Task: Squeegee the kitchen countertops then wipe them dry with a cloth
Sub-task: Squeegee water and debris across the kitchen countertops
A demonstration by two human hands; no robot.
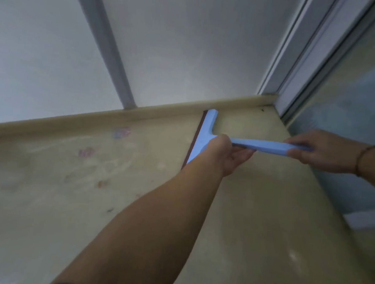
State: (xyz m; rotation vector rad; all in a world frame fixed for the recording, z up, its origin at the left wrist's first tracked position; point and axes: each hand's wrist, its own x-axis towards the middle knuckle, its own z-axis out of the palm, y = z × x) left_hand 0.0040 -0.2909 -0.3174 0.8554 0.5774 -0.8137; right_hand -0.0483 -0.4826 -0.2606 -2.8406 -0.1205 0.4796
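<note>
Head cam: both hands grip the blue squeegee (206,134) on the beige tabletop (68,200), left hand (229,155) fingers wrapped near the head, right hand (313,149) pinching the handle end.

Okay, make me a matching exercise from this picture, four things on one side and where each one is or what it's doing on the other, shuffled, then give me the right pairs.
Things:
1. left hand
2. right hand
3. squeegee
4. pink marks

Places or states:
A. on the countertop, to the left of the blade
B. grips the far end of the blue handle, near the window frame
C. grips where the handle meets the blade head
D. blue, its blade reaching toward the back ledge

Pairs: 1-C, 2-B, 3-D, 4-A
</note>
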